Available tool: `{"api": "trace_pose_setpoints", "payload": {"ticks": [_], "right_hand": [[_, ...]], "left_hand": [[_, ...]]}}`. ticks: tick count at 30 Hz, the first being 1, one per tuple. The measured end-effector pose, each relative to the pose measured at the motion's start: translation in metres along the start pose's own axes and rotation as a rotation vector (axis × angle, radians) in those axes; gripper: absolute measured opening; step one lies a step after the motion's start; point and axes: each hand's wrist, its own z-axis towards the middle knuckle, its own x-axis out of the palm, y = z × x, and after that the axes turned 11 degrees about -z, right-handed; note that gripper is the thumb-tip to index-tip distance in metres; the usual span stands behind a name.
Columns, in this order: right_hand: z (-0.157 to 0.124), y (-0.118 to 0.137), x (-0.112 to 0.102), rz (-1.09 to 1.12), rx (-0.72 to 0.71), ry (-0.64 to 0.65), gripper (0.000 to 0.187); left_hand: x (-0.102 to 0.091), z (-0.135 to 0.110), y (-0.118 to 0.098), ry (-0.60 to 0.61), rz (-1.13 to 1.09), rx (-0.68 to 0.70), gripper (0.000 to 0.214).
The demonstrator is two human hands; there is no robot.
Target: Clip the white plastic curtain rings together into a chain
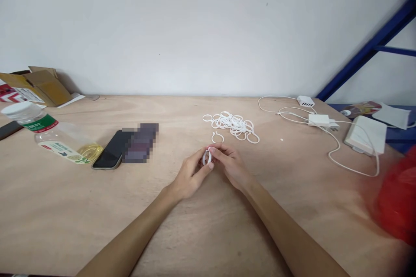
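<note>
A white plastic ring (pixel 204 158) is held upright between my two hands, above the wooden table (pixel 182 233). My left hand (pixel 190 176) pinches it from the left, with the thumb along its lower edge. On the other side, my right hand (pixel 229 162) has its thumb and fingers closed on the top of the same ring. Just beyond my fingertips lies a single open white ring (pixel 217 134) with small ends at its top. Behind that is a loose pile of several white rings (pixel 238 125), overlapping each other.
To the left are a tilted bottle (pixel 48 127) with yellow liquid, a phone (pixel 110 151) and a blurred-out item (pixel 139 143). An opened cardboard box (pixel 45 86) sits at the back left. White cables, chargers (pixel 318 120) and a white box (pixel 365 135) lie right, near a red bag (pixel 398 194).
</note>
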Motion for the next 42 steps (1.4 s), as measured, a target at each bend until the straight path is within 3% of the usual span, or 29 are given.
{"api": "trace_pose_setpoints", "payload": {"ticks": [10, 13, 17, 20, 23, 26, 29, 34, 39, 42], "right_hand": [[0.0, -0.003, 0.002, -0.117, -0.052, -0.117, 0.024], [0.001, -0.005, 0.002, -0.322, -0.114, -0.236, 0.029], [0.005, -0.011, -0.005, -0.614, -0.199, -0.351, 0.024], [0.008, -0.017, -0.012, -0.993, -0.285, -0.439, 0.027], [0.008, -0.022, -0.016, -1.333, -0.248, -0.384, 0.031], [0.007, -0.023, -0.016, -1.425, -0.192, -0.333, 0.017], [0.006, -0.021, -0.013, -1.29, -0.226, -0.311, 0.014], [0.002, -0.014, 0.001, -0.669, -0.297, -0.21, 0.014], [-0.002, -0.008, 0.013, -0.319, -0.196, -0.077, 0.017], [0.0, -0.006, 0.009, -0.154, -0.11, -0.15, 0.014]], "left_hand": [[0.003, -0.002, -0.002, -0.046, 0.057, -0.062, 0.039], [0.0, 0.0, -0.003, -0.112, 0.149, -0.035, 0.043], [-0.013, 0.004, 0.003, -0.238, 0.443, 0.088, 0.027], [-0.021, 0.006, 0.012, -0.314, 0.669, 0.11, 0.024], [-0.025, 0.006, 0.017, -0.313, 0.806, 0.051, 0.021], [-0.024, 0.007, 0.017, -0.308, 0.828, 0.028, 0.019], [-0.022, 0.008, 0.015, -0.356, 0.783, 0.039, 0.022], [-0.016, 0.009, 0.011, -0.339, 0.498, -0.064, 0.034], [-0.011, 0.01, 0.009, -0.293, 0.104, -0.085, 0.036], [-0.01, 0.01, 0.009, -0.33, 0.048, -0.059, 0.033]]}}
